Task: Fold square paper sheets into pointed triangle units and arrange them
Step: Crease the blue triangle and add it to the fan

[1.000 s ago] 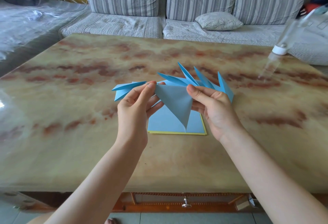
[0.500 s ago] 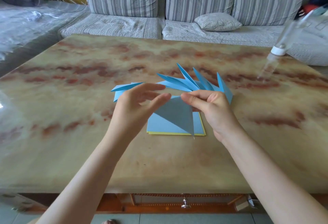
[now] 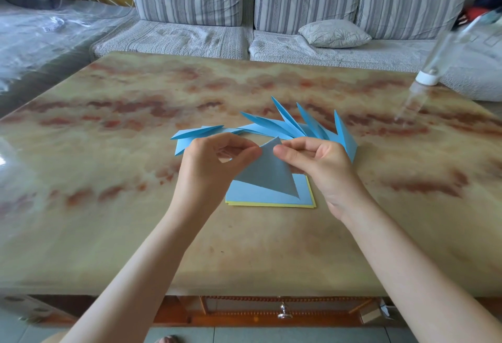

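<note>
Hands pinching a folded blue sheet point(image 3: 267, 177) at centre frame

Left hand point(image 3: 214, 163) and right hand point(image 3: 315, 163) each gripped the sheet with curled fingertips, either side of its upper tip, over the stack of square sheets point(image 3: 260, 198). Its long axis slanted from that tip toward lower right, sharp point nearer the right wrist. Finished pointed units point(image 3: 288, 125) fanned out behind.

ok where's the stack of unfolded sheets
Head view, table centre: the stack of square sheets lies flat beneath the blue triangle held by left hand and right hand, nearer than the folded units.
</note>
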Demonstrator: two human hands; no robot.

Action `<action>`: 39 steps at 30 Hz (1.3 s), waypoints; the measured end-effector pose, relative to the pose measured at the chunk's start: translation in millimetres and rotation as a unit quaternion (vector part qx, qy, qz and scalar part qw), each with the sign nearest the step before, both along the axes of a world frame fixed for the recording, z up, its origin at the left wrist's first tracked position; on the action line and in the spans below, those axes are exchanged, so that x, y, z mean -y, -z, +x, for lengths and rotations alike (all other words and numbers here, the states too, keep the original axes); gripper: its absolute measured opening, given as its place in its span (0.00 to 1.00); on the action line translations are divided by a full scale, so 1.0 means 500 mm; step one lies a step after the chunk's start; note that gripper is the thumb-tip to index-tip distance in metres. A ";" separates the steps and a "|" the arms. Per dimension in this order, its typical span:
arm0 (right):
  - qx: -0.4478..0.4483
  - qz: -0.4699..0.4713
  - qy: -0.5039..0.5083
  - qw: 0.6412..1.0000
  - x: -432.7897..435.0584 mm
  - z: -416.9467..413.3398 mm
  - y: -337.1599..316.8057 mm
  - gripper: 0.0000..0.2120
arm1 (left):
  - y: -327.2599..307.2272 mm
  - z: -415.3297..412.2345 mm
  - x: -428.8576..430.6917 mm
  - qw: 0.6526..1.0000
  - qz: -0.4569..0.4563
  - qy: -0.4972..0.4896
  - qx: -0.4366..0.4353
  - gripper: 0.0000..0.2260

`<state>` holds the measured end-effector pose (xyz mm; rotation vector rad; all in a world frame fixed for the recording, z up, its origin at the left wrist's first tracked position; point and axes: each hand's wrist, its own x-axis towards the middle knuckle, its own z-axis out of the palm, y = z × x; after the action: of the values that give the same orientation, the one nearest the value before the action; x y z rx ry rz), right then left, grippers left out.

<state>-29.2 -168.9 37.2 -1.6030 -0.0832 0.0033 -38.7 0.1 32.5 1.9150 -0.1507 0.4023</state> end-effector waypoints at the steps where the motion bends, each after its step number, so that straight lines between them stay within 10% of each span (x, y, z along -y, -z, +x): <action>1: 0.000 0.005 0.010 1.000 0.000 0.000 0.002 0.04 | 0.000 0.000 0.001 1.000 -0.009 0.000 -0.001 0.08; 39: 0.018 -0.025 0.010 0.999 0.006 0.006 0.006 0.02 | 0.005 0.002 0.000 0.997 -0.047 0.007 -0.066 0.05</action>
<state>-26.3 -172.0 34.3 -1.6536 -0.0968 -0.0392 -37.8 0.0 29.8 1.8411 -0.0568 0.2674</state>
